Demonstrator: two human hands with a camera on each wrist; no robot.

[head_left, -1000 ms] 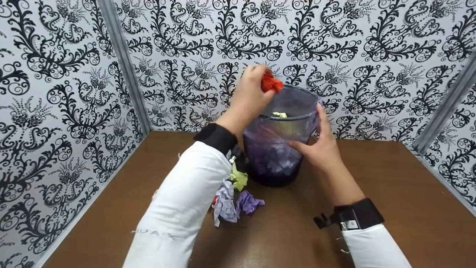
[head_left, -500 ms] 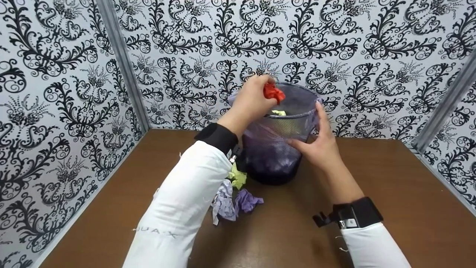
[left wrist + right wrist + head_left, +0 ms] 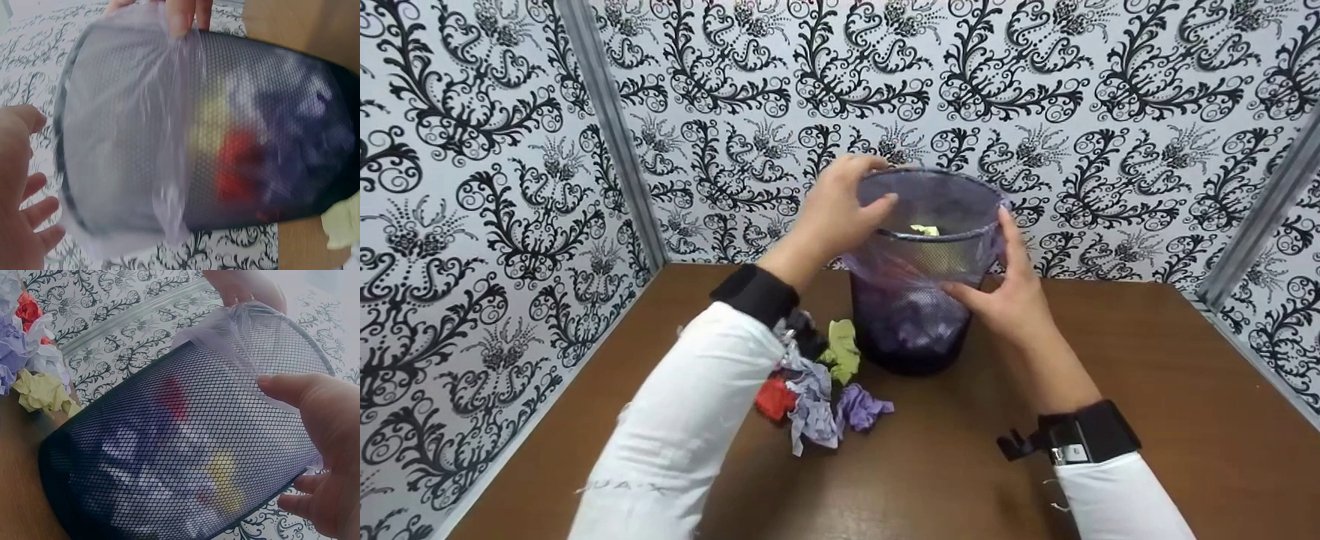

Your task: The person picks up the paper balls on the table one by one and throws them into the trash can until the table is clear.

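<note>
Now that the red paper ball (image 3: 239, 163) has left the left hand (image 3: 840, 206), it lies inside the mesh bin (image 3: 919, 300), showing red through the mesh in both wrist views among purple and yellow scraps. That hand's fingers are spread and empty, hovering at the bin's rim near the upper middle of the head view; half a second ago they pinched the red ball just above the opening. The right hand (image 3: 1009, 296) rests against the bin's side with fingers fairly straight, thumb up near the plastic liner (image 3: 247, 320), steadying it as before. One scrap is therefore binned, I judge, while a pile of crumpled papers (image 3: 817, 386), red, lilac, purple and yellow-green, waits on the desk (image 3: 1147, 360) left of the bin's base.
</note>
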